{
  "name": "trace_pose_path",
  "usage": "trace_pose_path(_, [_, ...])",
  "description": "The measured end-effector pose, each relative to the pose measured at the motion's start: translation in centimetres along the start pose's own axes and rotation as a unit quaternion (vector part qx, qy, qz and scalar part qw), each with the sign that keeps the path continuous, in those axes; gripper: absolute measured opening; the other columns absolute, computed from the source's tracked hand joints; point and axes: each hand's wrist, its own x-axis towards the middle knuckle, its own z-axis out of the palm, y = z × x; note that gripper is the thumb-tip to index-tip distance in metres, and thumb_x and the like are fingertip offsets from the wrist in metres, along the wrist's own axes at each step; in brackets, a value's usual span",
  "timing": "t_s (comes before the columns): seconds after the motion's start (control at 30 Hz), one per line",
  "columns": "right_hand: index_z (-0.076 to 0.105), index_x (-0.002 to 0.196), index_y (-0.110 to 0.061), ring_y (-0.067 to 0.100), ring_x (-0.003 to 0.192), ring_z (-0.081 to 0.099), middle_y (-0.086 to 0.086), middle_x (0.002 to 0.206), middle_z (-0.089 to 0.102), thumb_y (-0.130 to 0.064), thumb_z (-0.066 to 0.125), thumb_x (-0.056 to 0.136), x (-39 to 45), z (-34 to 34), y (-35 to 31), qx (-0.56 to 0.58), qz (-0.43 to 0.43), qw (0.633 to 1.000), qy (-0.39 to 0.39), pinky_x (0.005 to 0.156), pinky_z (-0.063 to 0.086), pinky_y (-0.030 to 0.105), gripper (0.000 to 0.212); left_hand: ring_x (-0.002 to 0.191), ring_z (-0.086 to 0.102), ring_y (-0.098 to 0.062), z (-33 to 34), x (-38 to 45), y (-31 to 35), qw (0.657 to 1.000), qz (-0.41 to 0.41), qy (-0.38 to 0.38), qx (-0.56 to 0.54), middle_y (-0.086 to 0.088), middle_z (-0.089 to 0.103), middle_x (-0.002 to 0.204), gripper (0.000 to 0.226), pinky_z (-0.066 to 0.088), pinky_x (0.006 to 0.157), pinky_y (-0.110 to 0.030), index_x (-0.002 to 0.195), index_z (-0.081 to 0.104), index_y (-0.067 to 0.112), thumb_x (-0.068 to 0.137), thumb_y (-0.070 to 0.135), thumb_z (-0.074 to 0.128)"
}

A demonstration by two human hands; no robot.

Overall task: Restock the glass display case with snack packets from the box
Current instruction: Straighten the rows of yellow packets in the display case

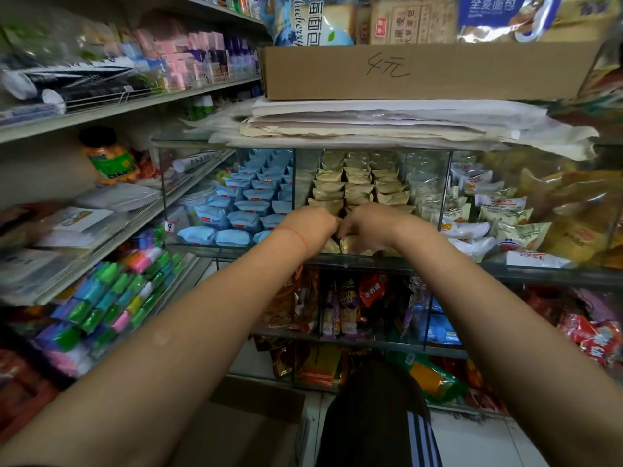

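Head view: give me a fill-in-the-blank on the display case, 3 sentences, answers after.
1. Both hands, left hand and right hand, reach into the compartment of the glass display case that holds ____-coloured packets.
2. The compartment to the left of that one holds ____ packets.
3. The cardboard box sits on a stack of ____ on top of the case.

Answers: tan; blue; paper

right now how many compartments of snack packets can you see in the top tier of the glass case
3: blue packets on the left, tan packets in the middle where both hands reach, white packets on the right. More may lie beyond the right edge.
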Motion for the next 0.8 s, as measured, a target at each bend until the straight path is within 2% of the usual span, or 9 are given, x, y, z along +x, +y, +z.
trace_pose_path(0.07, [0.064, 0.124, -0.030, 0.020, 0.109, 0.059, -0.002, 0.122, 0.063, -0.021, 0.071, 0.082, 0.0, 0.0, -0.2, -0.014, -0.004, 1.000, 0.006, 0.085, 0.045, 0.027, 0.043, 0.101, 0.062, -0.034, 0.4, 0.1, -0.1, 1.000, 0.003, 0.004, 0.017, -0.016, 0.065, 0.111, 0.026, 0.045, 0.070, -0.036, 0.112, 0.066, 0.006, 0.090, 0.002, 0.053])
trace_pose_path(0.2, [0.071, 0.113, -0.025, 0.020, 0.094, 0.065, 0.000, 0.107, 0.070, -0.013, 0.064, 0.082, 0.4, -0.1, 0.0, 0.002, 0.009, 1.000, 0.018, 0.082, 0.054, 0.029, 0.034, 0.101, 0.062, -0.035, 0.2, 0.4, -0.3, 1.000, 0.007, 0.001, 0.030, -0.016, 0.064, 0.109, 0.023, 0.043, 0.069, -0.036, 0.107, 0.066, 0.005, 0.088, 0.000, 0.053])
trace_pose_path(0.33, [0.075, 0.097, -0.011, 0.026, 0.084, 0.065, 0.009, 0.093, 0.069, -0.005, 0.056, 0.088, 0.5, -0.4, 0.2, -0.003, 0.032, 0.997, 0.063, 0.073, 0.054, 0.031, 0.021, 0.100, 0.062, -0.034, -0.1, 0.9, -0.4, 1.000, -0.002, -0.014, 0.024, -0.017, 0.063, 0.109, 0.021, 0.046, 0.071, -0.037, 0.104, 0.066, 0.004, 0.086, 0.001, 0.058])
trace_pose_path(0.4, [0.073, 0.096, -0.006, 0.027, 0.079, 0.063, 0.012, 0.090, 0.068, -0.006, 0.054, 0.090, 0.5, -0.5, 0.1, -0.024, 0.032, 0.998, 0.051, 0.062, 0.049, 0.029, 0.020, 0.100, 0.062, -0.034, -0.1, 1.1, -0.4, 1.000, -0.006, -0.017, 0.023, -0.016, 0.064, 0.108, 0.020, 0.047, 0.071, -0.037, 0.104, 0.067, 0.005, 0.085, 0.001, 0.060])
trace_pose_path(0.47, [0.072, 0.103, -0.007, 0.026, 0.078, 0.062, 0.010, 0.092, 0.068, -0.004, 0.052, 0.091, 0.5, -0.7, -0.1, -0.056, 0.028, 0.998, 0.007, 0.055, 0.043, 0.026, 0.024, 0.099, 0.063, -0.033, 0.0, 1.3, -0.4, 0.999, -0.003, -0.026, 0.028, -0.015, 0.064, 0.107, 0.020, 0.048, 0.071, -0.037, 0.103, 0.067, 0.006, 0.085, 0.002, 0.061])
trace_pose_path(0.53, [0.070, 0.116, -0.015, 0.022, 0.086, 0.064, 0.002, 0.103, 0.069, 0.002, 0.051, 0.089, 0.7, -0.7, -0.1, -0.069, 0.017, 0.997, -0.026, 0.059, 0.047, 0.025, 0.037, 0.099, 0.063, -0.033, 0.2, 1.4, -0.4, 0.999, 0.000, -0.025, 0.032, -0.016, 0.065, 0.106, 0.020, 0.047, 0.071, -0.036, 0.102, 0.067, 0.005, 0.085, 0.000, 0.059])
trace_pose_path(0.6, [0.066, 0.123, -0.024, 0.019, 0.099, 0.064, -0.004, 0.118, 0.067, 0.007, 0.050, 0.087, 0.9, -0.4, 0.3, -0.058, 0.005, 0.998, -0.035, 0.079, 0.054, 0.027, 0.050, 0.100, 0.062, -0.033, 0.3, 1.3, -0.3, 0.999, 0.003, -0.017, 0.032, -0.016, 0.064, 0.107, 0.021, 0.042, 0.069, -0.034, 0.103, 0.067, 0.004, 0.086, 0.000, 0.057])
trace_pose_path(0.67, [0.065, 0.123, -0.028, 0.018, 0.107, 0.062, -0.004, 0.125, 0.064, 0.009, 0.050, 0.086, 0.9, 0.0, 0.4, -0.048, 0.000, 0.999, -0.025, 0.091, 0.052, 0.030, 0.055, 0.101, 0.061, -0.032, 0.2, 1.2, -0.3, 0.999, 0.008, -0.008, 0.037, -0.016, 0.064, 0.109, 0.021, 0.039, 0.069, -0.032, 0.105, 0.067, 0.004, 0.087, 0.001, 0.055])
trace_pose_path(0.8, [0.065, 0.126, -0.024, 0.022, 0.108, 0.062, 0.001, 0.125, 0.063, 0.009, 0.047, 0.086, 0.8, 0.4, 0.1, -0.064, 0.008, 0.998, -0.007, 0.092, 0.052, 0.032, 0.054, 0.095, 0.063, -0.030, -0.2, 0.9, -0.3, 0.999, 0.007, -0.012, 0.039, -0.015, 0.067, 0.102, 0.018, 0.039, 0.066, -0.031, 0.098, 0.069, 0.003, 0.087, 0.003, 0.054])
